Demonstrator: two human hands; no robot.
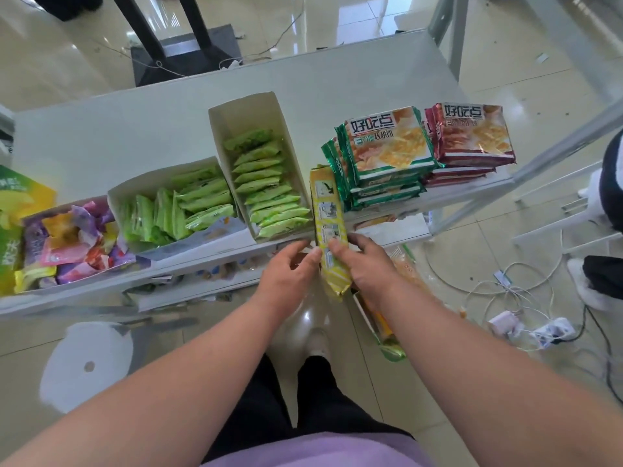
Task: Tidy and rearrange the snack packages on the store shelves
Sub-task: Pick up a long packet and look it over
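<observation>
Fingers (pixel 337 249) of both hands pinched the yellow packet's (pixel 328 210) near end; it pointed far, between box (pixel 269 106) and stack (pixel 387 156).

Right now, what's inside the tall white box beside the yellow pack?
The tall white box holds a front-to-back row of green snack packets. Anything beneath them is covered.

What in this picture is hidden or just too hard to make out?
Head view:
- Lower shelf: contents mostly hidden under the top shelf.
- Yellow package: small print blurred; both hands cover its sides.
- Green bag: cut off by the left edge.
- Stacks of biscuit packs: lower packs hidden, count unclear.
</observation>
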